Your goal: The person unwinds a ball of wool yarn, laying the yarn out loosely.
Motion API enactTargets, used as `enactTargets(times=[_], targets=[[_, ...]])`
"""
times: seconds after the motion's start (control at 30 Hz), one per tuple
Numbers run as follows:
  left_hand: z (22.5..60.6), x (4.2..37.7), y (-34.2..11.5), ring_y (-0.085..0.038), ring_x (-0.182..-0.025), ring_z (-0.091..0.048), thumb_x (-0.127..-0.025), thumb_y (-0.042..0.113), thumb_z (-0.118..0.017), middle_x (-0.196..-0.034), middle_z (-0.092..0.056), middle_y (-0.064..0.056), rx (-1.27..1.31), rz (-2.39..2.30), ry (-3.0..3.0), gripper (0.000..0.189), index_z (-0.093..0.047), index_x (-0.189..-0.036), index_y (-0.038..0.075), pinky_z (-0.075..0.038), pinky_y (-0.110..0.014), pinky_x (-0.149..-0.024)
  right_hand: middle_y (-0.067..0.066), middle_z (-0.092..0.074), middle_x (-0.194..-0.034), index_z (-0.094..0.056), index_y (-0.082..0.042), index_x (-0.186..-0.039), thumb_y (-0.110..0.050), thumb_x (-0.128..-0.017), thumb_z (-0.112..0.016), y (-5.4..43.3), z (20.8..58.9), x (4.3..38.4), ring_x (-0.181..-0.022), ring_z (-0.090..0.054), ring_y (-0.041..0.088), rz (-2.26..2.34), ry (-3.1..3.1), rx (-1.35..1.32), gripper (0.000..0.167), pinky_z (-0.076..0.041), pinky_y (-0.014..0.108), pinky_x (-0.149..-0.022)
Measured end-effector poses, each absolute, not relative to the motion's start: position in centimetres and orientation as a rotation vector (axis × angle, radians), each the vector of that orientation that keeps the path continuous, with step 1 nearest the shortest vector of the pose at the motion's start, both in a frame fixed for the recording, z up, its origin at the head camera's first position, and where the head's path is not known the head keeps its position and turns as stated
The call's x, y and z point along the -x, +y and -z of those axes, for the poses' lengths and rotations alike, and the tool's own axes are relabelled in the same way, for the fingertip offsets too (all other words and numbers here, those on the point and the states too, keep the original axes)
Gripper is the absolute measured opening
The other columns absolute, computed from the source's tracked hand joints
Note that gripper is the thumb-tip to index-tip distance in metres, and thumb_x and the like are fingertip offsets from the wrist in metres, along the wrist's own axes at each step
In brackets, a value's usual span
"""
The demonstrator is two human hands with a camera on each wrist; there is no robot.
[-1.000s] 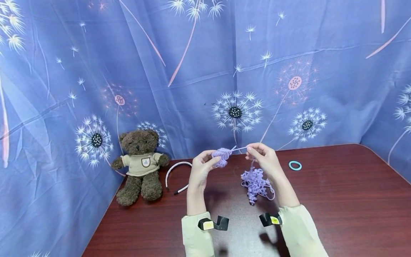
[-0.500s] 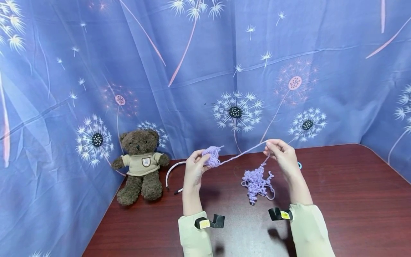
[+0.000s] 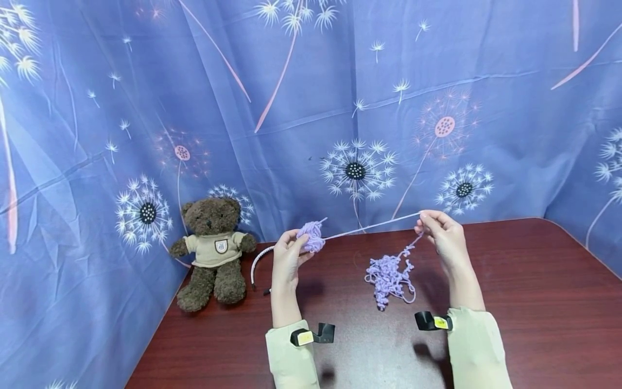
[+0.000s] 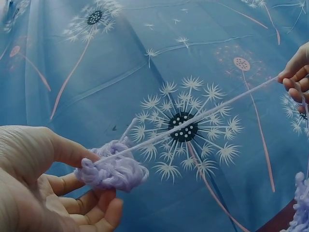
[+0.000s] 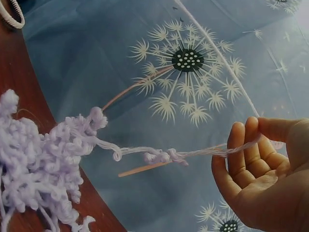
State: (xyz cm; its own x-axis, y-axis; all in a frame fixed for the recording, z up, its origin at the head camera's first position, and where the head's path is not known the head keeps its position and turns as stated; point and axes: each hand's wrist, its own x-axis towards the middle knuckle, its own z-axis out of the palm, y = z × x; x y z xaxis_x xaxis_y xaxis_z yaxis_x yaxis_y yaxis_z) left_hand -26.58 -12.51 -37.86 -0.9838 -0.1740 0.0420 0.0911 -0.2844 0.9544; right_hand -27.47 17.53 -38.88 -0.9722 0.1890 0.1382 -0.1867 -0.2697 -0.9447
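Looking partway done to me: there's a yarn ball [image 3: 312, 233] bundled up, but a whole knotty pile [image 3: 387, 278] is still loose. As I see it, the ball's right of the bear [image 3: 211, 237], pinched in the left hand [image 3: 286, 259]. Farther right of the bear, the pile sits on the table [image 3: 359, 348]; farther still, the right hand [image 3: 446, 237] pinches the taut strand [image 3: 371, 226].

Dandelion-print curtains [image 3: 301, 146] round a table [image 3: 539, 302] show a screened-off booth.
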Motion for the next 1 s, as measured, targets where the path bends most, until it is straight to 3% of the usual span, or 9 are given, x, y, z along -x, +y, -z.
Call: enactTargets(times=[0.4,0.53,0.63,0.73,0.83,0.93,1.0], targets=[[37.7,26.4,-11.3,-0.007,-0.065,-0.065,-0.092,-0.005,-0.056,-0.076,-0.063,0.002,0.052,2.490,-1.737,0.009,-0.053,-0.097,0.001,-0.060,-0.025,-0.067,-0.016,-0.067,-0.078,-0.066,-0.027,-0.090,-0.014,-0.097,-0.058,15.5,38.7,27.5,-0.073,-0.067,-0.001,-2.270,-1.825,-0.117,0.017,-0.056,0.013,-0.075],[37.5,26.3,-10.7,-0.007,-0.066,-0.065,-0.091,-0.008,-0.056,-0.078,-0.061,0.001,0.080,2.499,-1.738,0.010,-0.053,-0.098,-0.001,-0.061,-0.028,-0.071,-0.018,-0.066,-0.081,-0.065,-0.016,-0.102,-0.017,-0.098,-0.057,13.9,38.6,27.5,-0.078,-0.067,-0.001,-2.224,-1.940,-0.147,0.009,-0.057,0.016,-0.081],[37.4,26.2,-10.3,-0.008,-0.069,-0.065,-0.090,-0.010,-0.057,-0.079,-0.061,0.000,0.099,2.509,-1.724,0.011,-0.053,-0.097,-0.002,-0.061,-0.030,-0.075,-0.019,-0.065,-0.082,-0.060,0.000,-0.114,-0.016,-0.099,-0.055,12.2,38.5,27.4,-0.080,-0.065,-0.002,-2.184,-2.049,-0.191,0.023,-0.056,0.018,-0.084],[37.4,26.2,-10.1,-0.007,-0.070,-0.064,-0.089,-0.010,-0.058,-0.079,-0.062,0.001,0.109,2.515,-1.704,0.011,-0.054,-0.097,-0.003,-0.061,-0.030,-0.077,-0.011,-0.067,-0.089,-0.055,0.010,-0.123,-0.017,-0.100,-0.052,10.2,38.6,27.2,-0.083,-0.064,-0.001,-2.137,-2.164,-0.278,0.035,-0.056,0.021,-0.089],[37.3,26.3,-9.9,-0.006,-0.069,-0.062,-0.089,-0.010,-0.058,-0.077,-0.061,0.002,0.101,2.506,-1.689,0.012,-0.053,-0.097,-0.003,-0.060,-0.027,-0.075,0.006,-0.070,-0.099,-0.055,0.010,-0.125,-0.020,-0.101,-0.052,8.2,38.6,27.0,-0.086,-0.064,0.001,-2.108,-2.246,-0.360,0.038,-0.056,0.023,-0.090],[37.2,26.3,-9.8,-0.005,-0.068,-0.061,-0.089,-0.010,-0.059,-0.076,-0.060,0.002,0.075,2.500,-1.668,0.012,-0.053,-0.096,-0.002,-0.060,-0.024,-0.073,0.015,-0.070,-0.103,-0.058,0.007,-0.124,-0.022,-0.100,-0.053,6.6,38.8,26.7,-0.084,-0.065,0.004,-2.086,-2.309,-0.372,0.038,-0.056,0.022,-0.082],[37.2,26.3,-9.8,-0.005,-0.067,-0.061,-0.089,-0.010,-0.059,-0.075,-0.060,0.002,0.056,2.499,-1.653,0.012,-0.053,-0.095,-0.001,-0.059,-0.022,-0.071,0.012,-0.071,-0.096,-0.060,0.006,-0.121,-0.022,-0.099,-0.055,5.9,38.9,26.5,-0.079,-0.064,0.004,-2.068,-2.338,-0.365,0.036,-0.053,0.020,-0.070]])
